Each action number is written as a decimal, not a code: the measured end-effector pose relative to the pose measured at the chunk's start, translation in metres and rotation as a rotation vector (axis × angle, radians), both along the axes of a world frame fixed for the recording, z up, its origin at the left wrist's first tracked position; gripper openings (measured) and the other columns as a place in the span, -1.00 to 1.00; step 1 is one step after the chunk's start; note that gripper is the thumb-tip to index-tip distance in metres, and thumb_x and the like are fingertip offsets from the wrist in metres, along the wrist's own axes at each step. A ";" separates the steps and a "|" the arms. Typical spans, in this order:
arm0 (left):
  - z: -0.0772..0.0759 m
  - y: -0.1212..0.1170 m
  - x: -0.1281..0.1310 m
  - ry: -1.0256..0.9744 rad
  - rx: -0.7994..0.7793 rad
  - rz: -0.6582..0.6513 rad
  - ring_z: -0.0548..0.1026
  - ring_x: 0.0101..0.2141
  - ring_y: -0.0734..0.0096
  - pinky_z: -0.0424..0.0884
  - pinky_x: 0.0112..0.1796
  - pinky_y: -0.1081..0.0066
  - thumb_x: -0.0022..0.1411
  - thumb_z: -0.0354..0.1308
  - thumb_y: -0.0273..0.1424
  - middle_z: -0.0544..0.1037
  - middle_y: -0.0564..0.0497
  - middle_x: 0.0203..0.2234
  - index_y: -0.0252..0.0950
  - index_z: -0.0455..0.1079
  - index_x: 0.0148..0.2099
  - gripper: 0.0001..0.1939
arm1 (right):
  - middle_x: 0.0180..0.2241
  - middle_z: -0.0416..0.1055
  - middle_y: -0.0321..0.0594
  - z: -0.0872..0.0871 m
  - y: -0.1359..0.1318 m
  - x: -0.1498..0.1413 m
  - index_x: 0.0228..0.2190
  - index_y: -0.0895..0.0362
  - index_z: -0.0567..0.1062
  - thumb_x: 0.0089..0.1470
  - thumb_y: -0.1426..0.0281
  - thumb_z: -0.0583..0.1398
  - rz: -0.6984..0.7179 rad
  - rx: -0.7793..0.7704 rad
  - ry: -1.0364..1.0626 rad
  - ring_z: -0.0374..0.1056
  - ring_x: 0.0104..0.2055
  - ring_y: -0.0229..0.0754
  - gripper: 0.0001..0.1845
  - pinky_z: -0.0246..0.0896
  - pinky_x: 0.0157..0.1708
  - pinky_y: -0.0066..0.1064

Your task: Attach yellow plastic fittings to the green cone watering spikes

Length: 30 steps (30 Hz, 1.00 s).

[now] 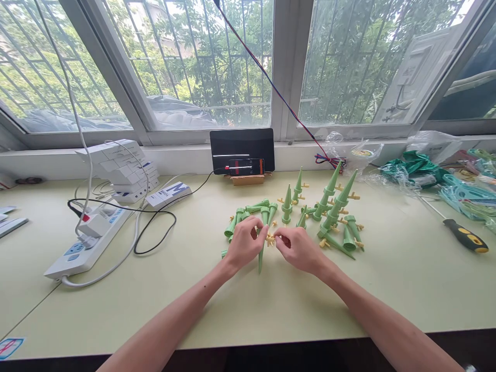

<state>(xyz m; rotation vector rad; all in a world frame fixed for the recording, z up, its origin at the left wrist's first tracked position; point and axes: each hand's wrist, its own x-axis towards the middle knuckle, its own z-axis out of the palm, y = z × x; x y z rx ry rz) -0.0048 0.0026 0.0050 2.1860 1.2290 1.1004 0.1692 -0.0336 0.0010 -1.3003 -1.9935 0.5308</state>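
Left hand (248,240): grip closed on spike (261,261), green, partly hidden, above the desk (217,310)
Right hand (300,249): fingertips by yellow fittings (270,239); whether gripping one, cannot tell
Heap (253,208): more spikes, partly covered by left hand
Box (170,194): large "M", small print illegible
Phone (247,166): before tablet (242,142), display unreadable
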 end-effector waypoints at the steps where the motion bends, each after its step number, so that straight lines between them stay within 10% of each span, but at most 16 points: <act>1: 0.000 0.000 0.000 0.000 0.002 0.000 0.24 -0.56 0.52 0.20 -0.51 0.44 0.28 0.07 -0.33 0.35 0.08 -0.53 -0.27 0.23 -0.49 -0.71 | -0.65 0.11 -0.40 0.000 0.000 0.000 -0.52 0.12 0.37 0.12 0.47 0.04 0.000 0.000 0.002 -0.01 -0.58 -0.31 -0.79 -0.08 -0.53 -0.44; 30: -0.003 0.001 0.000 0.011 -0.014 0.007 0.23 -0.55 0.53 0.19 -0.49 0.45 0.28 0.08 -0.35 0.32 0.09 -0.53 -0.28 0.21 -0.49 -0.72 | -0.66 0.07 -0.42 0.000 0.000 0.000 -0.55 0.12 0.28 0.11 0.48 0.05 0.000 -0.003 -0.018 -0.05 -0.59 -0.33 -0.80 -0.13 -0.54 -0.46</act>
